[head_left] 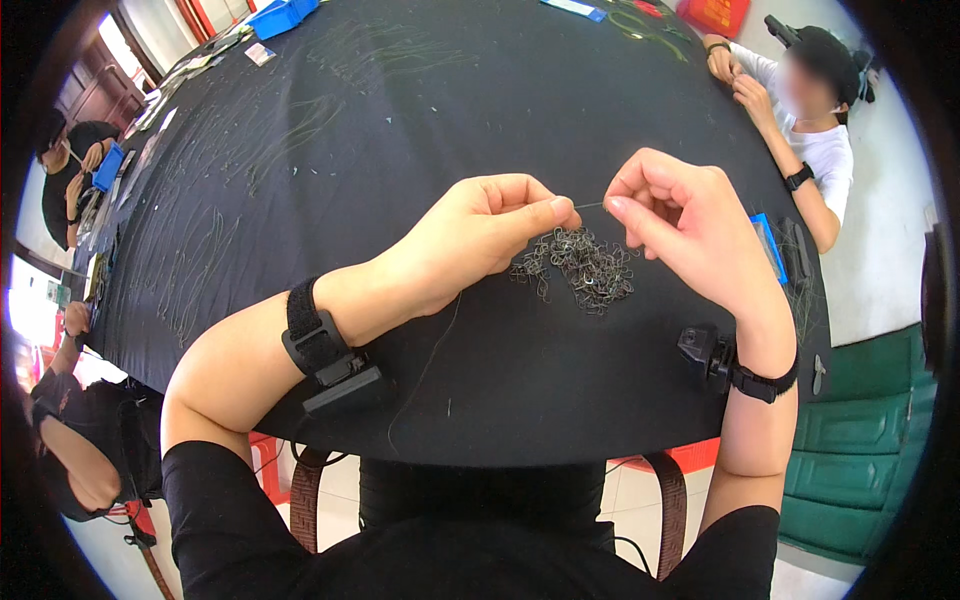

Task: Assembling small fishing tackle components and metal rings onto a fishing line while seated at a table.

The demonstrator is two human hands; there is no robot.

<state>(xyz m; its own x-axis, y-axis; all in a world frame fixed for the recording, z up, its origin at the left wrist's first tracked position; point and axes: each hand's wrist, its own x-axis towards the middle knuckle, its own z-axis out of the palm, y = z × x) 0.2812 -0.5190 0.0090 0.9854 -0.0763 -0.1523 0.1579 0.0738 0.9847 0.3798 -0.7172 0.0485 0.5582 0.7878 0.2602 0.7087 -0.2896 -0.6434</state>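
A thin fishing line (590, 205) runs short and taut between my two hands. My left hand (475, 225) pinches one end of this stretch between thumb and forefinger. At the other end my right hand (685, 205) is closed in a pinch, thumb against fingertips. Whether a hook sits in either pinch is too small to make out. Just below both hands lies a tangled heap of small dark fish hooks (597, 272) on the black tablecloth (560, 380). From under my left hand a loose tail of line (432, 350) trails toward the table's near edge.
Many fine lines (190, 280) lie spread across the left of the table. A blue tray (768, 248) and small tools (797, 255) are beyond my right forearm. A blue bin (280, 17) stands at the far left. Co-workers sit at the right (815, 130) and left (85, 165).
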